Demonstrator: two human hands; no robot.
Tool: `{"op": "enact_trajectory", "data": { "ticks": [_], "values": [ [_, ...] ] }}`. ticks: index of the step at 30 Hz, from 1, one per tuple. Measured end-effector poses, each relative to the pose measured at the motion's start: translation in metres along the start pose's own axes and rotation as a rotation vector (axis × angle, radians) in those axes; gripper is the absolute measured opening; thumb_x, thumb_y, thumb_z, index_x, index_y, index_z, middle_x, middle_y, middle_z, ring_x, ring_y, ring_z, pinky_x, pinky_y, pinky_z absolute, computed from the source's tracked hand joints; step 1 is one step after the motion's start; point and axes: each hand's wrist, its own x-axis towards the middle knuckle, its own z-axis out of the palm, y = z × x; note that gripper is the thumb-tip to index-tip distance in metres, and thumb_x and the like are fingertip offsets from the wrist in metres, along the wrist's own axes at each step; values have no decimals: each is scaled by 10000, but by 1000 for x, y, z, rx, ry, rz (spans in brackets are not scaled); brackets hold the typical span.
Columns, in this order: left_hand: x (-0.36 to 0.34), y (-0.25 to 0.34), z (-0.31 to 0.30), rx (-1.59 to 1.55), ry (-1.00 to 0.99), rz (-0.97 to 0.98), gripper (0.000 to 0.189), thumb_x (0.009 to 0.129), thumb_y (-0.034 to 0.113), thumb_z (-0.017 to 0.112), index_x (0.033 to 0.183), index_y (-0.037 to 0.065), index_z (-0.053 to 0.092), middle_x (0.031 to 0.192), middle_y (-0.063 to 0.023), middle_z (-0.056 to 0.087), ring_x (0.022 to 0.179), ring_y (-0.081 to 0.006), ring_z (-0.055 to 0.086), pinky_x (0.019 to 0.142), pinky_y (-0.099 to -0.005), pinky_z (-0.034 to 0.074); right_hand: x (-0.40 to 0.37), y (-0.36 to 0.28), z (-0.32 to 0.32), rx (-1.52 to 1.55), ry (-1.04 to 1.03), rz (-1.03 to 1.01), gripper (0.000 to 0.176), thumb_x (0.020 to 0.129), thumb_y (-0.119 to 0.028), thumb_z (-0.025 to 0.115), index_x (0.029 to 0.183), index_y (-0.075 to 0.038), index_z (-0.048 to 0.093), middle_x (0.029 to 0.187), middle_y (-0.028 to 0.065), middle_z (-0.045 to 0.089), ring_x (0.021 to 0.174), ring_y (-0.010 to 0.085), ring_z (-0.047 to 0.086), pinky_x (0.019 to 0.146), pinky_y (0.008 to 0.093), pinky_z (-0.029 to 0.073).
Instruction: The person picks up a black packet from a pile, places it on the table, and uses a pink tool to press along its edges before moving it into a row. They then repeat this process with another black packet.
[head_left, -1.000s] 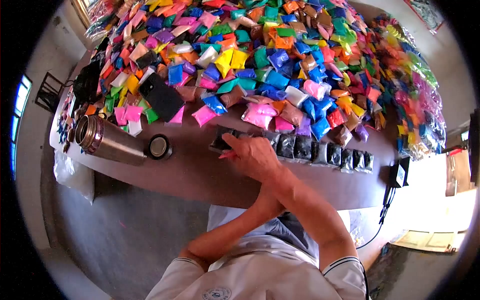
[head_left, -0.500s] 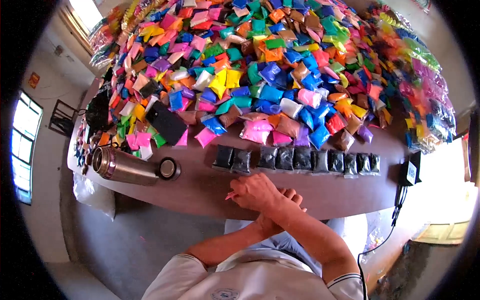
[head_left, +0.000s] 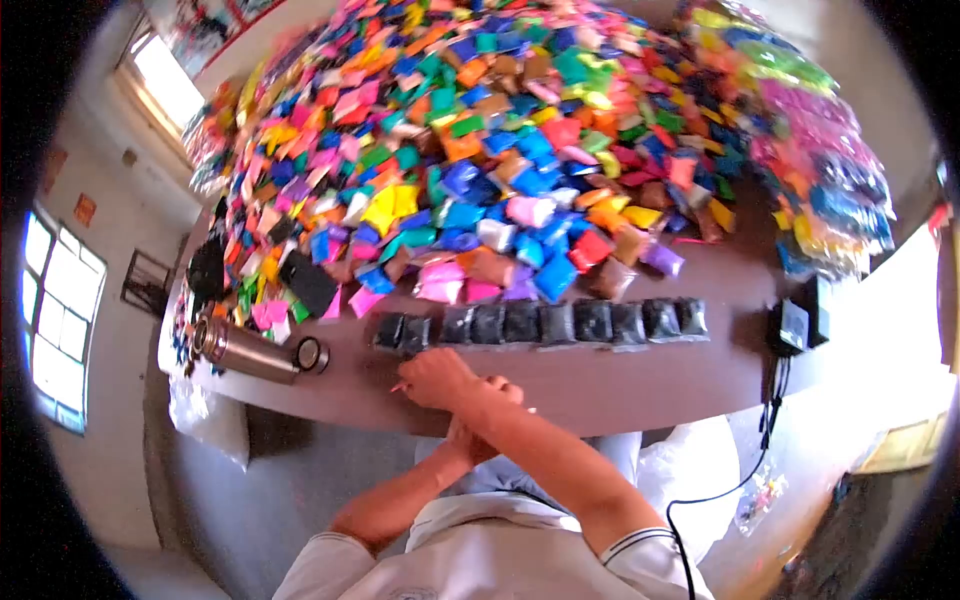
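Observation:
My forearms cross at the table's front edge, the right one on top. My right hand (head_left: pixel 438 378) is closed round a thin pink stick-like thing (head_left: pixel 399 386), whose tip sticks out on the left. It lies just below the left pair of small black packets (head_left: pixel 414 334). Partly hidden beneath the right forearm, my left hand (head_left: pixel 503 389) has its fingers curled; what they hold, if anything, I cannot make out. A row of more black packets (head_left: pixel 575 324) stretches to the right beyond my hands.
A big heap of colourful packets (head_left: pixel 460 180) covers the back of the brown table (head_left: pixel 620 385). At left lie a steel flask (head_left: pixel 245 350), its round lid (head_left: pixel 312 354) and a black flat object (head_left: pixel 308 284). A black box (head_left: pixel 790 328) with cables stands at right.
The whole view has swung, so the table, packets and hands appear further left. My arms stay crossed, and the pink thing is still in my right hand.

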Motion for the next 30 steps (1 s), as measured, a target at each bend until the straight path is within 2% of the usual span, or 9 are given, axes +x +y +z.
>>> {"op": "enact_trajectory", "data": {
  "ticks": [5, 14, 16, 23, 25, 26, 28, 29, 30],
  "values": [
    [3, 4, 5, -96, 51, -90, 230, 759, 258, 617, 766, 71, 484, 830, -106, 456, 797, -284, 445, 706, -420, 367, -8, -1, -11, 51, 75, 16, 203, 746, -275, 608, 706, -86, 669, 740, 135, 655, 734, 307, 646, 667, 404, 511],
    [7, 10, 0, 231, -133, -81, 285, 755, 294, 585, 817, 45, 460, 861, -118, 431, 831, -274, 422, 763, -397, 361, -10, 3, -11, 112, 70, 20, 188, 742, -240, 612, 746, -69, 691, 795, 137, 668, 793, 300, 652, 692, 390, 515],
    [6, 10, 3, 237, -83, -62, 213, 751, 282, 576, 785, 85, 505, 799, -85, 456, 839, -273, 439, 748, -393, 380, -11, 3, -12, 137, 67, 6, 187, 741, -239, 618, 748, -67, 692, 801, 140, 668, 800, 299, 652, 694, 390, 515],
    [-16, -16, 32, 288, -162, -157, 240, 682, 311, 591, 788, 119, 493, 817, -71, 456, 847, -273, 438, 763, -400, 376, -6, 4, -16, 271, 44, 76, 228, 761, -265, 625, 782, -50, 698, 812, 152, 670, 816, 313, 651, 716, 401, 515],
    [-19, -19, 36, -237, -219, -424, 267, 657, 324, 599, 779, 117, 483, 826, -68, 455, 842, -272, 438, 762, -393, 377, -8, 4, -17, 303, 49, 85, 242, 768, -274, 624, 787, -45, 697, 811, 156, 669, 820, 316, 650, 721, 405, 514],
    [-22, -20, 38, -240, -221, -431, 267, 657, 324, 599, 779, 117, 483, 826, -68, 455, 842, -272, 438, 762, -393, 377, -9, 4, -17, 293, 15, 63, 249, 772, -279, 622, 788, -43, 697, 809, 158, 668, 822, 318, 650, 722, 409, 514],
    [-11, -8, 23, 250, -205, -109, 267, 648, 324, 596, 771, 122, 471, 831, -61, 445, 848, -265, 437, 762, -388, 376, -13, 3, -23, 289, -26, 46, 256, 775, -284, 621, 789, -40, 696, 806, 159, 667, 825, 319, 649, 723, 413, 513],
    [-16, -11, 28, 245, -209, -111, 267, 648, 324, 596, 771, 122, 471, 831, -61, 445, 848, -265, 437, 762, -388, 376, -15, 3, -27, 307, -41, 28, 258, 780, -283, 617, 794, -39, 696, 813, 162, 667, 828, 321, 649, 725, 413, 514],
    [-24, -18, 36, -182, -170, -359, 266, 647, 325, 595, 770, 127, 467, 831, -56, 440, 856, -260, 436, 765, -385, 376, -17, 3, -30, 321, -54, 9, 259, 785, -282, 613, 799, -37, 695, 821, 165, 666, 831, 323, 648, 727, 414, 514]
  ]
}}
